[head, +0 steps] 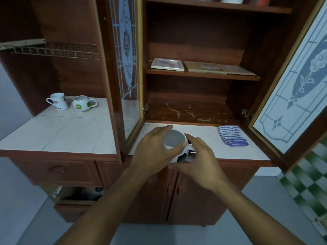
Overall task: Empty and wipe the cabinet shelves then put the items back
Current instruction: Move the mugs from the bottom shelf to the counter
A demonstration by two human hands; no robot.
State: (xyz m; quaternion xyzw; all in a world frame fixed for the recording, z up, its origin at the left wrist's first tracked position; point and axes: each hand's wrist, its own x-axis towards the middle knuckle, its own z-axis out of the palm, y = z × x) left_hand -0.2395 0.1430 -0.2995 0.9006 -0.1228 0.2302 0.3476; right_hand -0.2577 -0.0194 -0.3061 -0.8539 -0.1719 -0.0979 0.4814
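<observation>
At the far left, a tapered white mug (58, 102) and a round mug with green patches (82, 103) stand side by side at the back of the white tiled desk (70, 131), beneath a wire rack (53, 50) fixed inside the open left compartment. To their right, a glass door with an etched flower (126, 50) stands open.

In the middle, both hands hold a white mug with black football patches (174, 143) over the front edge of the desk, in front of the open cabinet. The left hand (152, 150) wraps its fingers around the mug's left side, with the thumb lying on the near rim. The right hand (200, 160) curls its fingers around the handle side, with the thumb reaching under the base. Whether the mug touches the desk cannot be told.

Behind the hands, the bottom shelf (191, 112) shows scratched, worn wood. On the shelf above it lie a white picture frame (167, 64) and, to its right, flat wooden frames (217, 68).

Further right, a folded blue-and-white striped cloth (232, 136) lies on the desk near the right door (300, 76), which is swung open.
</observation>
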